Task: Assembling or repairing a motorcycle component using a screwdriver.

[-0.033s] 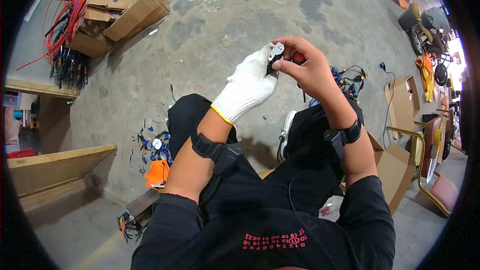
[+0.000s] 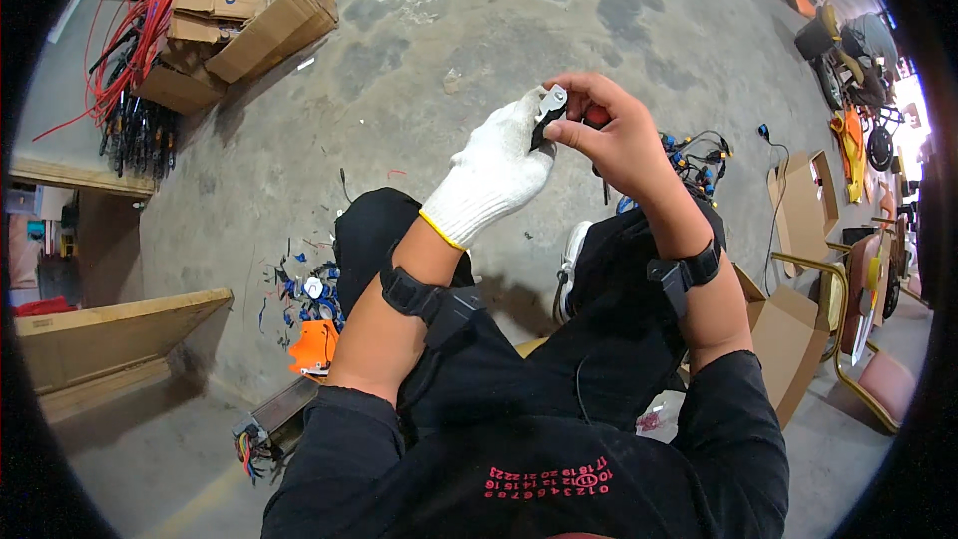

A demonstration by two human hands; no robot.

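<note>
My left hand (image 2: 504,155), in a white knit glove with a yellow cuff edge, is closed around a small black part with a silver metal end (image 2: 554,100). My bare right hand (image 2: 619,135) meets it from the other side, its thumb and forefinger pressed against the same part. Tucked in the right palm is a red thing (image 2: 597,116), perhaps a tool handle; the fingers hide most of it. Both hands are held up in front of my knees, above the concrete floor.
Loose connectors and wire scraps (image 2: 311,289) lie by my left knee, near an orange piece (image 2: 315,346). Cables with connectors (image 2: 699,162) sit beyond my right knee. Cardboard boxes (image 2: 261,15) and red cable (image 2: 140,20) stand far left, a wooden board (image 2: 125,339) left, chairs (image 2: 848,289) right.
</note>
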